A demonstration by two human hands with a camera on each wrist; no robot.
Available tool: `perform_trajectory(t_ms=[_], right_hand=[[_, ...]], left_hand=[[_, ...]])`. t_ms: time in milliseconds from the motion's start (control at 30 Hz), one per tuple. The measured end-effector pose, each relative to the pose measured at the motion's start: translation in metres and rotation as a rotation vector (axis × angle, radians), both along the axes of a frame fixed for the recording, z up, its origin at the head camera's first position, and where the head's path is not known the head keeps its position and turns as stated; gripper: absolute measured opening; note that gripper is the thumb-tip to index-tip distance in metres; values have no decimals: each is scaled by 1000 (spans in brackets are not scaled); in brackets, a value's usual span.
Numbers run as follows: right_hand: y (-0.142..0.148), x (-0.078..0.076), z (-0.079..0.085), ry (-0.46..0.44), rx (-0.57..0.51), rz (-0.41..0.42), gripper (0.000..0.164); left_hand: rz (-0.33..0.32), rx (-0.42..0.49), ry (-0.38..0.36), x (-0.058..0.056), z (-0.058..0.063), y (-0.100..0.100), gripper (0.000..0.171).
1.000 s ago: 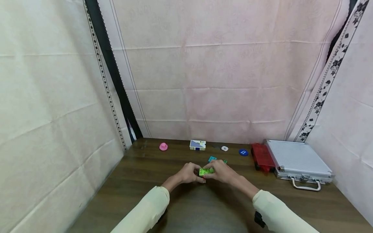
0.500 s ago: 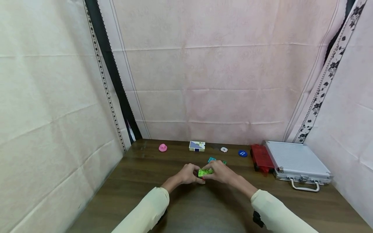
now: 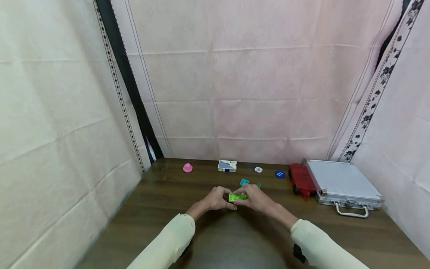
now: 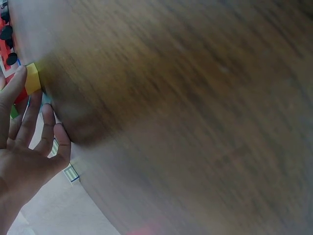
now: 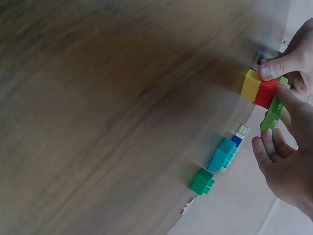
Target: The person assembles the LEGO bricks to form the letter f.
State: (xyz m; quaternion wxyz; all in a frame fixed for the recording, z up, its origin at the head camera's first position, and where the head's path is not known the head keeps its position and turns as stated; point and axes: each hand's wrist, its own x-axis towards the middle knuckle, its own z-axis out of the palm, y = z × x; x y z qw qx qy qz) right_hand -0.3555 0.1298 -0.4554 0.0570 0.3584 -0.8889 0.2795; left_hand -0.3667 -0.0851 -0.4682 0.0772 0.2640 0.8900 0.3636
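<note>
A small stack of toy building bricks stands on the table in front of me, between my hands. It has a yellow brick (image 5: 251, 85) at the bottom, a red brick (image 5: 265, 93) above it and a light green brick (image 3: 237, 197) on top. My left hand (image 3: 216, 198) grips the red brick, its thumb against the near side in the right wrist view. My right hand (image 3: 254, 198) pinches the light green brick between thumb and fingers. Just beyond the hands lie a blue brick (image 5: 222, 154) and a dark green brick (image 5: 202, 181). Fingers partly hide the stack in the head view.
Along the table's (image 3: 235, 239) back edge are a pink piece (image 3: 187, 168), a stack of cards or booklets (image 3: 227, 166), a white scalloped disc (image 3: 258, 169) and a blue disc (image 3: 280, 174). On the right are a red wheeled toy (image 3: 302, 179) and a silver case (image 3: 342, 181).
</note>
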Motion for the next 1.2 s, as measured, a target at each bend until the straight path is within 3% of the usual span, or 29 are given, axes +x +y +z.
perform_trajectory(t_ms=[133,367,667,833,1067,1200], right_hand=[[0,-2,4,11,17,5,27],[-2,-4,2,-15,56,3,28],[2,-4,3,9,43,9,31],[15,-6,8,33,17,-31,31],[37,-9,12,-13,-19,-104,27],[48,-15,10,22,-6,-154,25]], left_hand=[[4,-12,9,-2,3,1,23],[16,-39,10,-4,-2,-1,27],[19,-30,-2,0,-4,0,32],[25,-44,1,1,-2,0,36],[36,-52,4,3,-1,1,35],[41,-51,-10,2,0,2,38]])
